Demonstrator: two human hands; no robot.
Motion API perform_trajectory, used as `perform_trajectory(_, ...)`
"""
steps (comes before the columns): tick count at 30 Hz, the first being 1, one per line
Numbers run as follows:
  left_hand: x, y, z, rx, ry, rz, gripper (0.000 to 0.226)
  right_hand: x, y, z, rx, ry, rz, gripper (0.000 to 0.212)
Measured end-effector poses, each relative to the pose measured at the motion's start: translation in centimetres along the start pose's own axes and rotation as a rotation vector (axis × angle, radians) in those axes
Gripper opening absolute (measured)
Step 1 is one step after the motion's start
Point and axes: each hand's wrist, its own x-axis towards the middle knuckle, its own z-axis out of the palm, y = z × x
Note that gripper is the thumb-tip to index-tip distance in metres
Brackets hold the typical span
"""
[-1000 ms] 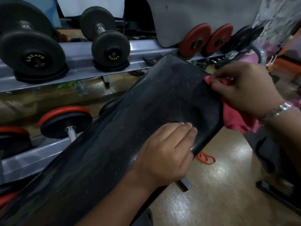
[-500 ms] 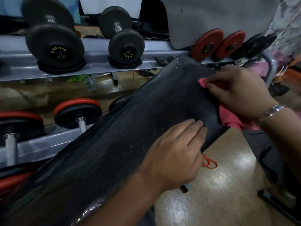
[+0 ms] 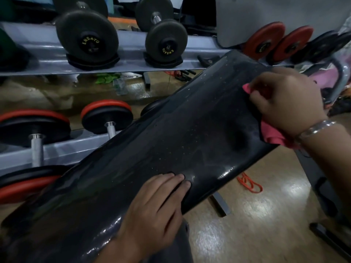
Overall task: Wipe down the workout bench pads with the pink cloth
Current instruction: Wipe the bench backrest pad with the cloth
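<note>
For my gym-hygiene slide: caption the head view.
The right hand grips the pink cloth at the end of the bench pad; the left hand rests on its near edge.

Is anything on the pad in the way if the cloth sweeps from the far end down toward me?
Only the left hand, which presses on the bench pad at its right edge, partway down. The right hand holds the pink cloth at the far end. Between them, only pale specks show.
</note>
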Motion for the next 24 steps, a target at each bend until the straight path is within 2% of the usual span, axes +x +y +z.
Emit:
perform_trajectory(5, -0.1, 0.0, 0.2, 0.003, 0.003, 0.013, 0.034, -1.9, -0.7, -0.1, 0.083, -0.066, -0.134, 0.029)
perform_trajectory(11, -0.3, 0.0, 0.2, 0.007, 0.011, 0.007, 0.035, -0.2, -1.4, 0.9, -0.022, -0.009, -0.019, 0.023)
perform_trajectory(15, -0.4, 0.1, 0.2, -0.002, -0.001, 0.009, 0.036, -2.2, -2.2, 0.8, 0.023, -0.076, -0.235, 0.024)
perform_trajectory(20, -0.5, -0.1, 0.2, 0.001, 0.010, 0.000, 0.036, -1.1, -2.3, 1.1, -0.008, -0.008, -0.095, 0.026)
perform_trajectory(24, -0.5, 0.0, 0.1, 0.001, 0.005, 0.002, 0.036, -3.0, -3.8, 1.1, 0.104, -0.112, -0.226, 0.023)
